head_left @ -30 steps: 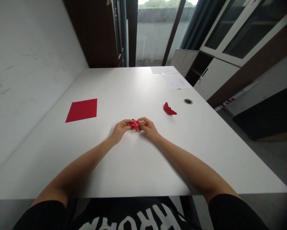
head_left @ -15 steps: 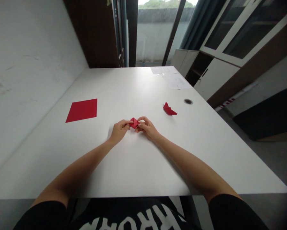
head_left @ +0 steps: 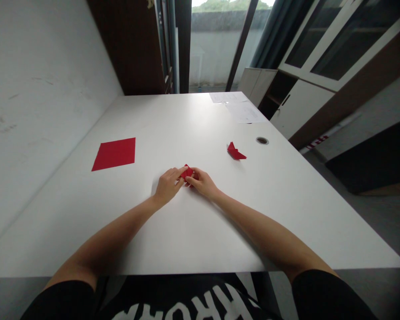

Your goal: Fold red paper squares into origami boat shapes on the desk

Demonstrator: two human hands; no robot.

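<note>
White papers, round grommet, dark curtain

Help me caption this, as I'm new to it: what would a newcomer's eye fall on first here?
Probably the small red folded paper, held between the left hand and right hand above the white table. Next come the flat red sheet lying to the left and the angular red folded piece to the right, both farther out than the hands.
</note>
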